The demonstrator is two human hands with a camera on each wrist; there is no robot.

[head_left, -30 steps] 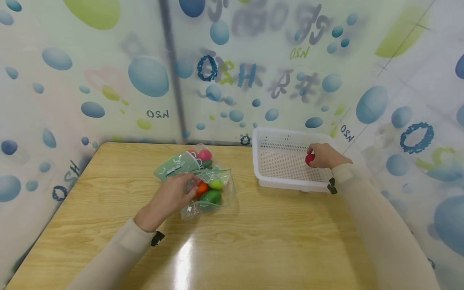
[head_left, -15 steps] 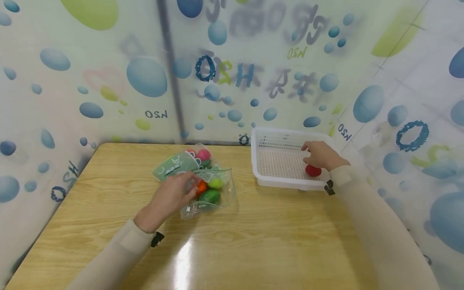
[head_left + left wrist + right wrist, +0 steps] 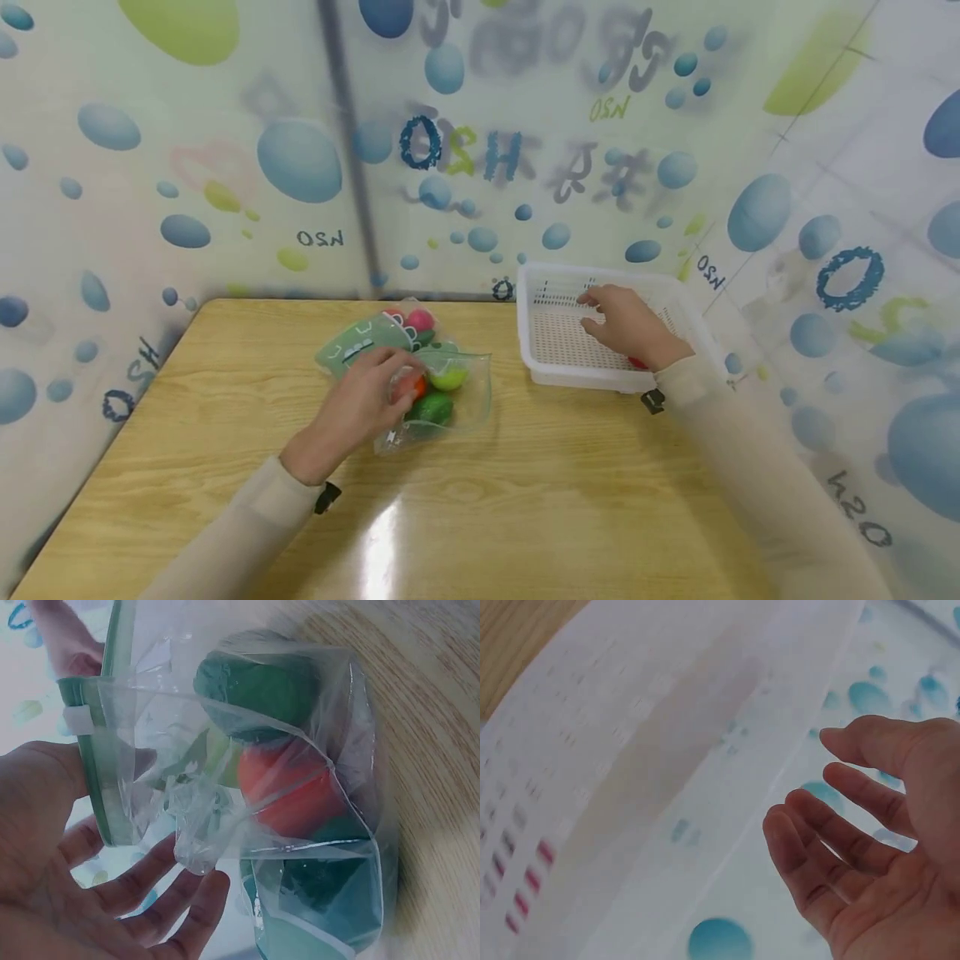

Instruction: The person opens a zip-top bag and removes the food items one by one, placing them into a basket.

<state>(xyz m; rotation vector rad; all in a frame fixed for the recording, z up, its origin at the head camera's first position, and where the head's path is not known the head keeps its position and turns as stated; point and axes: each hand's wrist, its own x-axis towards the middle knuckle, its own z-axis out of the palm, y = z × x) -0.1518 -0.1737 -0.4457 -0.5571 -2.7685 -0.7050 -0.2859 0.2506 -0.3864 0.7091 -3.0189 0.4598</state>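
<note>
The left hand (image 3: 367,396) was at the mouth of a clear bag (image 3: 474,407) on the tabletop (image 3: 525,508), its thumb behind the green zip strip (image 3: 94,757) and its fingers bent and parted beside the plastic. Whether it truly gripped the bag could not be told. Inside lay a red-orange piece (image 3: 289,787), a dark green one (image 3: 432,409) and a yellow-green one (image 3: 452,379). Beyond the hand was a green printed panel (image 3: 367,337), with a pink ball (image 3: 420,320) near its far end; whether it belonged to the same bag was unclear.

The right hand (image 3: 621,323) hung over a white perforated basket (image 3: 577,379), fingers loosely spread, holding nothing. A red piece (image 3: 637,363) sat in the basket, mostly hidden below the wrist. A bubble-patterned wall (image 3: 300,158) rose behind.
</note>
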